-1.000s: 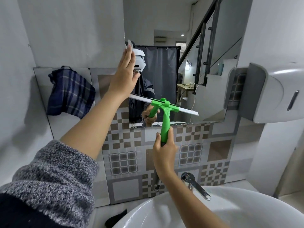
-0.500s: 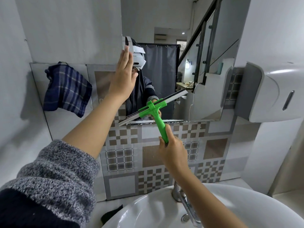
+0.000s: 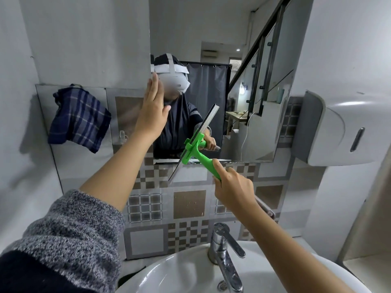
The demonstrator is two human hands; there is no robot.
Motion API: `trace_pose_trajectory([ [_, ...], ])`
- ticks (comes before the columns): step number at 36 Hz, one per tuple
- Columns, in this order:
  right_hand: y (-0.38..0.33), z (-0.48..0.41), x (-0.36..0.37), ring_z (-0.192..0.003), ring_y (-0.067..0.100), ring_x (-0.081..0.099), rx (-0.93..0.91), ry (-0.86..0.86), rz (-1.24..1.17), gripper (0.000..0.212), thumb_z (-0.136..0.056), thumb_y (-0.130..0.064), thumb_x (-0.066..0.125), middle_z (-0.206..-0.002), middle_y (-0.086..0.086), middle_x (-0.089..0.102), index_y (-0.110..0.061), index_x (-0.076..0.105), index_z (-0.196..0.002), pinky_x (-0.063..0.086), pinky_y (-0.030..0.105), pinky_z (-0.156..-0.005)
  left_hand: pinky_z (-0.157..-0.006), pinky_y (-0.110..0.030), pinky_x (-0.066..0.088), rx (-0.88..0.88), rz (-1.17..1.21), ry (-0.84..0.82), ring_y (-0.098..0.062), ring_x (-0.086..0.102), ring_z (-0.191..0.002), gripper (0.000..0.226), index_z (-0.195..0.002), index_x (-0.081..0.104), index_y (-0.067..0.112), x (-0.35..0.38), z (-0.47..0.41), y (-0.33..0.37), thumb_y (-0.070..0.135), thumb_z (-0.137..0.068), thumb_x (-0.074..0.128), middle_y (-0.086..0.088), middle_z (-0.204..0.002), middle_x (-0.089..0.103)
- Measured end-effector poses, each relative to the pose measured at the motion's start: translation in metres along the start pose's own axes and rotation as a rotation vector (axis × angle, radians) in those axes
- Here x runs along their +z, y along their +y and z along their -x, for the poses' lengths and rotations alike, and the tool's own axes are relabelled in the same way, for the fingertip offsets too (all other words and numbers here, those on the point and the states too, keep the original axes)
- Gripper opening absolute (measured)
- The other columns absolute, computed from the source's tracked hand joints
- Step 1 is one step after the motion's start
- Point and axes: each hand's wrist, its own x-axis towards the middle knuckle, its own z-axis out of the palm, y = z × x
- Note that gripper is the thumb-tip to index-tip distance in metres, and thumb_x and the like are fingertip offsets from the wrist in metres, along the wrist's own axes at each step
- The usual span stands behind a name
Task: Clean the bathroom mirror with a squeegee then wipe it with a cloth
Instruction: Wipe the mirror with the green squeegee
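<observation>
One squeegee [image 3: 195, 144] blade — steeper than before

The left hand [image 3: 152, 111] is raised with fingers straight and together, palm facing forward, its forearm bare below a pushed-up grey sleeve, while the right hand [image 3: 233, 188], arm extended and bare, is curled tight in a grip.

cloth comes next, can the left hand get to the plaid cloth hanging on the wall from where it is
Probably yes: the left hand is open and empty on the mirror, and the plaid cloth hangs just left of it with nothing between.
</observation>
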Motion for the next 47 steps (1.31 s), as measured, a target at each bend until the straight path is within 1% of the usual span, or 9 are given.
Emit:
trace_pose_trajectory([
  [10,0.04,0.01,-0.009,-0.066,0.023,0.056,0.042,-0.032,0.038,0.054,-0.094,-0.02,0.045,-0.096,0.01,0.062,-0.023,0.024,-0.143,0.045,0.031,-0.055,-0.116,-0.028,0.008,-0.055,0.016,0.034,-0.023,-0.003,-0.143,0.067,-0.145,0.007,0.003,0.007,0.002,0.005,0.005,-0.092,0.049,-0.01,-0.155,-0.003],
  [15,0.061,0.018,-0.006,-0.063,0.025,0.06,0.086,-0.037,0.013,0.051,-0.091,-0.018,0.049,-0.089,0.008,0.063,-0.023,0.03,-0.138,0.055,0.038,-0.055,-0.102,-0.002,-0.013,-0.072,0.049,0.065,-0.026,-0.003,-0.142,0.066,-0.144,0.007,0.0,0.013,0.001,0.008,-0.003,-0.091,0.045,-0.014,-0.155,-0.003],
  [21,0.083,0.029,-0.002,-0.059,0.023,0.059,0.136,-0.015,-0.002,0.047,-0.091,-0.022,0.052,-0.082,0.007,0.063,-0.021,0.037,-0.136,0.054,0.034,-0.051,-0.099,0.0,-0.015,-0.082,0.045,0.073,-0.026,-0.004,-0.142,0.065,-0.145,0.007,0.002,0.019,-0.001,0.003,-0.002,-0.091,0.043,-0.014,-0.155,-0.002],
  [23,0.089,0.032,-0.001,-0.058,0.022,0.058,0.147,-0.013,-0.017,0.048,-0.091,-0.025,0.053,-0.082,0.006,0.063,-0.021,0.038,-0.136,0.055,0.034,-0.051,-0.105,-0.005,-0.012,-0.083,0.052,0.078,-0.028,-0.002,-0.142,0.065,-0.145,0.007,0.001,0.018,-0.002,0.006,-0.002,-0.09,0.042,-0.016,-0.155,-0.001],
  [25,0.094,0.035,0.001,-0.059,0.019,0.056,0.151,-0.014,-0.04,0.049,-0.091,-0.026,0.054,-0.084,0.007,0.064,-0.021,0.037,-0.137,0.052,0.029,-0.051,-0.116,-0.026,0.002,-0.094,0.076,0.079,-0.034,0.006,-0.141,0.064,-0.143,0.011,-0.003,0.015,-0.002,0.01,-0.002,-0.088,0.043,-0.022,-0.153,0.005],
  [28,0.1,0.039,0.004,-0.061,0.016,0.053,0.155,-0.003,-0.059,0.051,-0.092,-0.025,0.053,-0.091,0.007,0.065,-0.019,0.036,-0.14,0.041,0.02,-0.048,-0.112,-0.045,0.015,-0.106,0.105,0.087,-0.04,0.013,-0.139,0.062,-0.141,0.014,-0.007,0.012,-0.003,0.014,-0.001,-0.086,0.043,-0.026,-0.151,0.01],
  [41,0.115,0.054,0.018,-0.059,0.016,0.048,0.328,0.02,-0.185,0.052,-0.092,-0.026,0.053,-0.082,0.002,0.055,-0.021,0.037,-0.141,0.028,0.019,-0.042,-0.112,-0.05,0.018,-0.112,0.112,0.087,-0.043,0.014,-0.137,0.064,-0.142,0.01,-0.006,0.009,-0.001,0.023,-0.003,-0.086,0.041,-0.03,-0.149,0.01],
  [44,0.119,0.058,0.018,-0.057,0.015,0.048,0.391,-0.007,-0.227,0.051,-0.093,-0.027,0.051,-0.081,0.003,0.056,-0.022,0.036,-0.141,0.029,0.02,-0.043,-0.112,-0.049,0.017,-0.111,0.103,0.08,-0.042,0.014,-0.138,0.064,-0.142,0.01,-0.006,0.008,-0.001,0.022,-0.003,-0.086,0.042,-0.029,-0.149,0.01],
  [47,0.124,0.062,0.018,-0.062,0.021,0.054,0.429,-0.023,-0.246,0.05,-0.093,-0.026,0.051,-0.083,0.007,0.059,-0.023,0.038,-0.14,0.04,0.026,-0.049,-0.113,-0.048,0.016,-0.105,0.092,0.077,-0.042,0.012,-0.138,0.064,-0.142,0.009,-0.006,0.01,-0.002,0.021,-0.002,-0.087,0.042,-0.029,-0.15,0.009],
])
